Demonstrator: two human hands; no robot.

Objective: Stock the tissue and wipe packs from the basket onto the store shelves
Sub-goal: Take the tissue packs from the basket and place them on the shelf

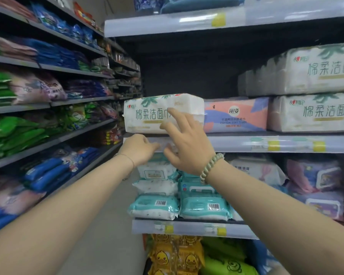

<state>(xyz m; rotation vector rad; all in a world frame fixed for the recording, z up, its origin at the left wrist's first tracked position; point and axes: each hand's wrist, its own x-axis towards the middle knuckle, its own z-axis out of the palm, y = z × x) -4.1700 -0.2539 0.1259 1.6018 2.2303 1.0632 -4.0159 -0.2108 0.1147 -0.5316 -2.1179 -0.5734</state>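
Note:
A white tissue pack (147, 114) with green lettering lies at the left end of the middle shelf (236, 142), partly over its front edge. My right hand (185, 143), fingers spread and straight, is against the pack's front face. My left hand (138, 148) sits just under the pack at the shelf's front rail, fingers loosely curled; whether it touches the pack is unclear. The basket is out of view.
A pink and blue towel pack (236, 115) lies right of the white pack, then two stacked white packs (314, 92). Teal wipe packs (205, 203) fill the shelf below. Yellow duck packs (175, 255) sit lower. Another shelving run (48, 104) lines the aisle's left.

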